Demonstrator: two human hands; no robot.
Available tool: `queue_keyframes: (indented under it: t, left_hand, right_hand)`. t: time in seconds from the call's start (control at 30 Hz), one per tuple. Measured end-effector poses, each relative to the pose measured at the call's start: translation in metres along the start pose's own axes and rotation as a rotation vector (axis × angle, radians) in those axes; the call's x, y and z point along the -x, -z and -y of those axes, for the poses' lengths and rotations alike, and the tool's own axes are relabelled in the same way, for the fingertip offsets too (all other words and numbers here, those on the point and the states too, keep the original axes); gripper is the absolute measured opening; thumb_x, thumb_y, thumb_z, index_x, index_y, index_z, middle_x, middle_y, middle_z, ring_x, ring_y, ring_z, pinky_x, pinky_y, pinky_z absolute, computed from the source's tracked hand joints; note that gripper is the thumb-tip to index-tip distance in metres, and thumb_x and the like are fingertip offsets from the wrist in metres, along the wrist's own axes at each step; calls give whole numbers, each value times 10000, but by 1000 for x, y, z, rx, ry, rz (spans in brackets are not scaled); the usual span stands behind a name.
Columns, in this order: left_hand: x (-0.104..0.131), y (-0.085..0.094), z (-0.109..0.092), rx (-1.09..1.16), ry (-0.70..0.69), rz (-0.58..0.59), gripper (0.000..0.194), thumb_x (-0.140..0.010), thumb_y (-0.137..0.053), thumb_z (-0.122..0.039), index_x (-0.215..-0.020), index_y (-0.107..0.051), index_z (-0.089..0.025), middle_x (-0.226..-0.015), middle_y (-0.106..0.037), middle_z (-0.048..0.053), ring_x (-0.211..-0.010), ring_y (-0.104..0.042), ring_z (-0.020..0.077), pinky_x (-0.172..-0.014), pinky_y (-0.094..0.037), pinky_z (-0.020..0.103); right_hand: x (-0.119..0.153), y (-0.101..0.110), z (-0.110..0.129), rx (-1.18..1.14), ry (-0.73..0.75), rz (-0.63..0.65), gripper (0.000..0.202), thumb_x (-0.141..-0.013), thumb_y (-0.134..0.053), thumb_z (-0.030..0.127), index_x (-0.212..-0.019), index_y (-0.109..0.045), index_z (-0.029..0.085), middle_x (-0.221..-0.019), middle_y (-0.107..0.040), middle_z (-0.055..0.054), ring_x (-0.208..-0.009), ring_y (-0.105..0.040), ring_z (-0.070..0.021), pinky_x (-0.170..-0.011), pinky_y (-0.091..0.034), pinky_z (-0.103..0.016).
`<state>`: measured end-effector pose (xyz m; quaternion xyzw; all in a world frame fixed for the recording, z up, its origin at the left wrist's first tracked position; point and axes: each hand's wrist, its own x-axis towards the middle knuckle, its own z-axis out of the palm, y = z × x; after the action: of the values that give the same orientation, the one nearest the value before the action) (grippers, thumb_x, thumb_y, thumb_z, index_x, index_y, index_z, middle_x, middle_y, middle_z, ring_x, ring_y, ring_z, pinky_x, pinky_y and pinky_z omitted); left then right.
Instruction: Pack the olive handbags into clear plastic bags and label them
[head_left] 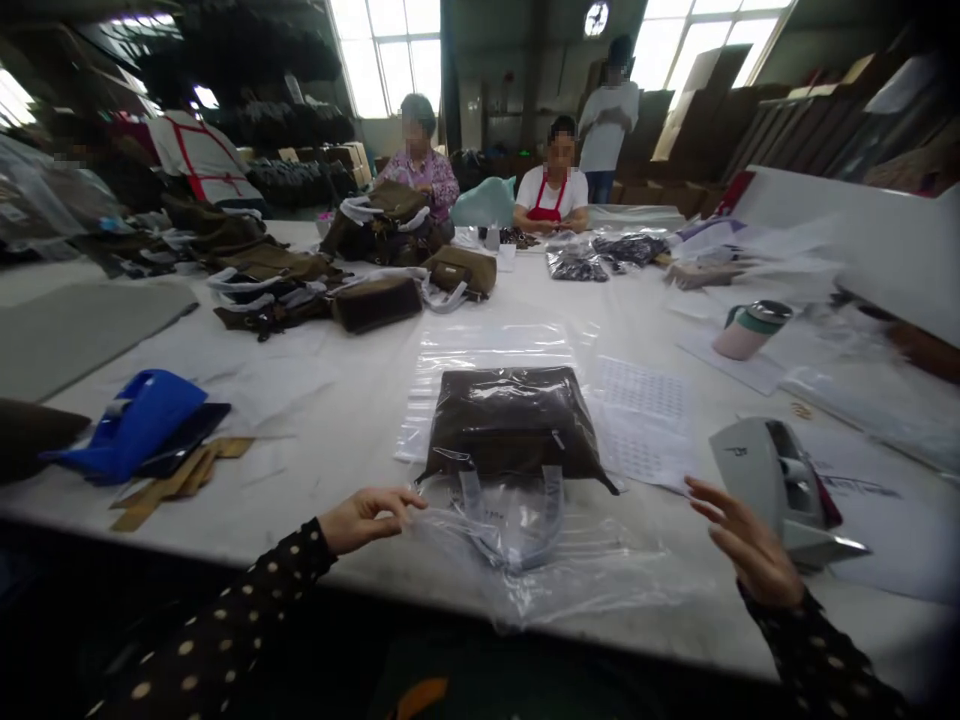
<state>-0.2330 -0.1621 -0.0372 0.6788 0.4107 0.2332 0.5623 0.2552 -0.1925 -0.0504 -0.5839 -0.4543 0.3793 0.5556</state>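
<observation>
A dark brown handbag (517, 410) lies flat inside a clear plastic bag (600, 575) on the table in front of me. Its wrapped grey handles (555, 515) point toward me, and the plastic bunches loosely at the near side. At the left edge of the plastic is my left hand (367, 520), fingers stretched out and thumb apart; the fingertips seem to touch the film. My right hand (750, 545) is raised to the right of the bag, fingers spread, holding nothing. Close beside it stands a grey tape dispenser (739, 455).
Printed sheets (649, 415) lie right of the handbag. A pink cup (750, 330) stands farther right. On the left are a blue tape dispenser (154, 415) and brown strips (184, 480). More handbags (375, 300) are piled behind; co-workers (553, 190) are across the table.
</observation>
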Motion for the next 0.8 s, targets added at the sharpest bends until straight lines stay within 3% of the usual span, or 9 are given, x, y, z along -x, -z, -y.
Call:
queue_keyframes:
  t: [0.07, 0.13, 0.2, 0.27, 0.37, 0.43, 0.6, 0.7, 0.8]
  left_hand:
    - [4, 1, -2, -58, -33, 10, 276, -732, -596, -458, -756, -706, -207, -1009, -639, 111, -977, -568, 231, -913, -401, 393]
    - [5, 2, -5, -88, -60, 3, 287, -735, -589, -466, -762, -713, -209, -925, -642, 108, -907, -580, 218, -871, -428, 373]
    - [3, 2, -9, -118, -92, 0, 289, -748, -577, -461, -774, -717, -209, -845, -646, 99, -834, -588, 203, -824, -448, 352]
    - [-3, 0, -16, -187, -139, -25, 270, -773, -561, -430, -796, -714, -209, -781, -651, 80, -783, -588, 185, -821, -443, 341]
    - [-24, -5, -30, -348, -200, -178, 242, -815, -522, -373, -830, -700, -209, -738, -659, 48, -748, -579, 158, -850, -418, 329]
    - [-47, -13, -38, -485, -230, -307, 220, -823, -517, -346, -834, -694, -216, -733, -659, 36, -747, -572, 150, -833, -419, 311]
    - [-104, -52, -33, -802, -243, -612, 92, -754, -613, -272, -708, -663, -211, -737, -620, 41, -775, -550, 190, -766, -417, 325]
    - [-117, -84, -16, -801, -183, -761, 140, -807, -529, -243, -719, -616, -175, -729, -578, 70, -724, -537, 203, -693, -424, 335]
    - [-117, -118, -3, -783, -134, -867, 193, -859, -423, -223, -793, -595, -166, -775, -573, 88, -776, -540, 212, -729, -425, 351]
  right_hand:
    - [36, -43, 17, 325, 253, 370, 726, -461, -773, 409, -1127, -579, 194, -1173, -547, -117, -1077, -487, -298, -893, -418, -423]
    - [75, -95, 13, 519, 465, 567, 834, -425, -770, 454, -1181, -544, 183, -1103, -571, -129, -999, -512, -318, -878, -418, -459]
    - [104, -139, -6, 662, 496, 694, 699, -490, -736, 427, -1101, -593, 119, -983, -608, -157, -878, -546, -319, -783, -460, -464]
    - [119, -165, -29, 742, 469, 726, 351, -695, -572, 297, -995, -643, 130, -892, -628, -144, -814, -566, -289, -715, -476, -424]
    - [125, -174, -51, 663, 323, 699, 334, -813, -354, 193, -924, -669, 185, -844, -657, -111, -804, -600, -254, -714, -470, -386]
    - [126, -172, -58, 498, 112, 681, 334, -839, -373, 323, -907, -677, 203, -834, -678, -94, -792, -621, -256, -721, -469, -391]
    - [134, -179, -79, -104, -472, 561, 505, -604, -593, 654, -744, -698, 180, -698, -688, -73, -716, -635, -253, -719, -471, -379]
    - [135, -185, -87, -189, -543, 484, 558, -513, -644, 674, -688, -696, 147, -626, -666, -78, -695, -627, -237, -725, -467, -363]
    - [131, -186, -81, -102, -567, 510, 503, -588, -627, 616, -736, -694, 140, -697, -671, -82, -555, -593, -174, -557, -473, -298]
